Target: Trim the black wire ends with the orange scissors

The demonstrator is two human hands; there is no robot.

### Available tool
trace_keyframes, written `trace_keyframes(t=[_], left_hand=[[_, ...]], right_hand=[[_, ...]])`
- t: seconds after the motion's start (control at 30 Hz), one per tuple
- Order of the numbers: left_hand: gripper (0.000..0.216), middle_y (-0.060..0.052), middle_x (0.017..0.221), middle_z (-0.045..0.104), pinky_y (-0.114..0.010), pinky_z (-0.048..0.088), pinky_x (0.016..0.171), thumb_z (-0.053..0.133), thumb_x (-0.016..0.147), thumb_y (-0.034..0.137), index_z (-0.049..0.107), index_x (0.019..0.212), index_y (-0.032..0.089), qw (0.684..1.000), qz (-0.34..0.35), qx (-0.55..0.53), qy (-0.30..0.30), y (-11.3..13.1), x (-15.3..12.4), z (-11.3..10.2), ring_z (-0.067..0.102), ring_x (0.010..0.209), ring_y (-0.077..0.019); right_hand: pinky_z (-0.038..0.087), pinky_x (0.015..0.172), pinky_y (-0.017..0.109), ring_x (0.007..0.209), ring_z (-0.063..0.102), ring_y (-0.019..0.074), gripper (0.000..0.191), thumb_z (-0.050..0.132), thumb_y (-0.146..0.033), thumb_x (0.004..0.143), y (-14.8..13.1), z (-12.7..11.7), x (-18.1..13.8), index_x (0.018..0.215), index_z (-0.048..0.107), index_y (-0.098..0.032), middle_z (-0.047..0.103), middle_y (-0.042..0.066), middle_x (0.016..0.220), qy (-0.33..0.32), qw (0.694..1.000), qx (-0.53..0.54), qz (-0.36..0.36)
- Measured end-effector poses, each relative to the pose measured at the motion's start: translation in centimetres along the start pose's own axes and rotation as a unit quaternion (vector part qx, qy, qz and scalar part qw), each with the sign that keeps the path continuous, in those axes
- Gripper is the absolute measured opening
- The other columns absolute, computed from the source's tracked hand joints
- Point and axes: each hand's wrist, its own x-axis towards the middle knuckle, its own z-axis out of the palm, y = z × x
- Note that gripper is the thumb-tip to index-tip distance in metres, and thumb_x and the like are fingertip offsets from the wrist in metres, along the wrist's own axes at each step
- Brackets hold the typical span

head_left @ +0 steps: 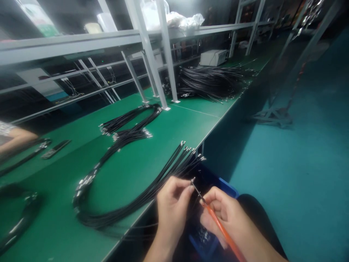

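My left hand (172, 207) pinches the metal end of a thin black cable (193, 181) between thumb and fingers, just off the table's near edge. My right hand (226, 214) is closed round an orange-handled tool (221, 227), whose thin tip meets the cable end. Both hands hover over a blue bin (228, 187) below the edge. A long bundle of black cables (152, 182) with metal tips lies on the green table (177, 125) just left of my hands.
More black cable bundles (128, 125) curve across the table, and a big heap (209, 83) lies at the far end beside a white box (214, 57). A grey shelf frame (152, 69) stands on the table. Another person's arm (13, 140) rests at the left. Teal floor (300, 163) lies right.
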Motion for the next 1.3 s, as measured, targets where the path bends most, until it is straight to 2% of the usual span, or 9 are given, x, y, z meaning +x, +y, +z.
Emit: trace_keyframes(t=[0.13, 0.3, 0.4, 0.57, 0.73, 0.83, 0.97, 1.03, 1.3], left_hand=[[0.006, 0.001, 0.067, 0.06, -0.024, 0.045, 0.059, 0.064, 0.079, 0.02, 0.062, 0.074, 0.018, 0.999, 0.028, 0.04, 0.011, 0.2, 0.0, -0.1, 0.057, 0.063, -0.014], [0.008, 0.002, 0.065, 0.058, -0.022, 0.043, 0.057, 0.064, 0.078, 0.019, 0.06, 0.071, 0.019, 0.993, 0.069, 0.094, 0.024, 0.5, -0.3, 0.2, 0.055, 0.059, -0.0127], [0.008, 0.001, 0.065, 0.058, -0.022, 0.041, 0.056, 0.063, 0.078, 0.015, 0.061, 0.071, 0.019, 0.984, 0.107, 0.138, 0.03, 0.6, -0.7, 0.5, 0.055, 0.058, -0.0125], [0.008, 0.0, 0.067, 0.058, -0.023, 0.04, 0.055, 0.059, 0.08, 0.013, 0.061, 0.074, 0.018, 0.963, 0.162, 0.212, 0.027, 0.4, -1.2, 0.8, 0.055, 0.058, -0.0124], [0.007, 0.001, 0.066, 0.058, -0.022, 0.041, 0.054, 0.06, 0.08, 0.016, 0.061, 0.073, 0.019, 0.972, 0.131, 0.189, 0.044, 0.4, -0.9, 0.6, 0.055, 0.057, -0.0124], [0.008, 0.001, 0.065, 0.058, -0.023, 0.042, 0.055, 0.062, 0.079, 0.018, 0.06, 0.071, 0.019, 0.989, 0.072, 0.123, 0.033, 0.6, -0.3, 0.1, 0.054, 0.058, -0.013], [0.01, 0.001, 0.065, 0.06, -0.023, 0.042, 0.057, 0.065, 0.077, 0.021, 0.06, 0.069, 0.017, 1.0, -0.003, 0.008, -0.013, 0.8, 0.5, -0.8, 0.054, 0.06, -0.0133], [0.012, 0.001, 0.064, 0.059, -0.022, 0.042, 0.056, 0.067, 0.075, 0.022, 0.06, 0.068, 0.016, 0.998, -0.035, -0.046, -0.028, 1.0, 0.8, -1.1, 0.053, 0.059, -0.0125], [0.016, 0.003, 0.06, 0.055, -0.019, 0.038, 0.053, 0.071, 0.071, 0.019, 0.058, 0.064, 0.015, 0.986, -0.07, -0.143, -0.058, 1.4, 0.9, -1.3, 0.048, 0.055, -0.009]], right_hand=[[0.027, 0.036, 0.017, 0.036, 0.034, 0.003, 0.024, 0.073, -0.023, 0.07, 0.7, 0.1, -0.2, 0.075, 0.05, -0.021, 0.05, -0.009, 0.054, 0.001, 0.999, 0.038, -0.018], [0.044, 0.054, 0.021, 0.061, 0.056, 0.0126, 0.038, 0.078, -0.03, 0.066, -0.5, 0.6, 0.5, 0.091, 0.05, -0.024, 0.06, -0.003, 0.071, 0.194, 0.968, 0.083, -0.133], [0.049, 0.065, 0.023, 0.072, 0.06, 0.0144, 0.04, 0.077, -0.028, 0.068, -1.6, 1.2, 1.4, 0.096, 0.048, -0.025, 0.062, -0.002, 0.078, 0.192, 0.959, 0.11, -0.179], [0.051, 0.068, 0.025, 0.072, 0.062, 0.0148, 0.034, 0.073, -0.022, 0.071, -1.7, 1.9, 2.4, 0.094, 0.048, -0.024, 0.061, -0.003, 0.076, 0.207, 0.957, 0.098, -0.177], [0.05, 0.07, 0.027, 0.076, 0.063, 0.0166, 0.032, 0.071, -0.021, 0.07, -1.1, 1.5, 1.8, 0.093, 0.049, -0.024, 0.064, -0.001, 0.082, 0.197, 0.961, 0.074, -0.179], [0.047, 0.068, 0.026, 0.076, 0.061, 0.0157, 0.031, 0.073, -0.021, 0.07, -1.3, 0.3, 1.1, 0.092, 0.052, -0.023, 0.064, 0.0, 0.084, 0.144, 0.974, 0.039, -0.173], [0.038, 0.053, 0.02, 0.057, 0.05, 0.0088, 0.025, 0.075, -0.019, 0.065, -1.8, -1.8, 0.8, 0.081, 0.056, -0.017, 0.061, -0.002, 0.067, -0.079, 0.994, 0.049, -0.063], [0.027, 0.045, 0.018, 0.049, 0.042, 0.006, 0.028, 0.076, -0.023, 0.063, -1.7, -2.5, 1.0, 0.08, 0.055, -0.016, 0.057, -0.003, 0.061, -0.144, 0.986, 0.082, -0.019], [0.02, 0.042, 0.018, 0.044, 0.038, 0.0033, 0.025, 0.074, -0.02, 0.068, -0.8, -2.7, 2.4, 0.084, 0.055, -0.015, 0.059, -0.002, 0.063, -0.203, 0.967, 0.153, 0.016]])
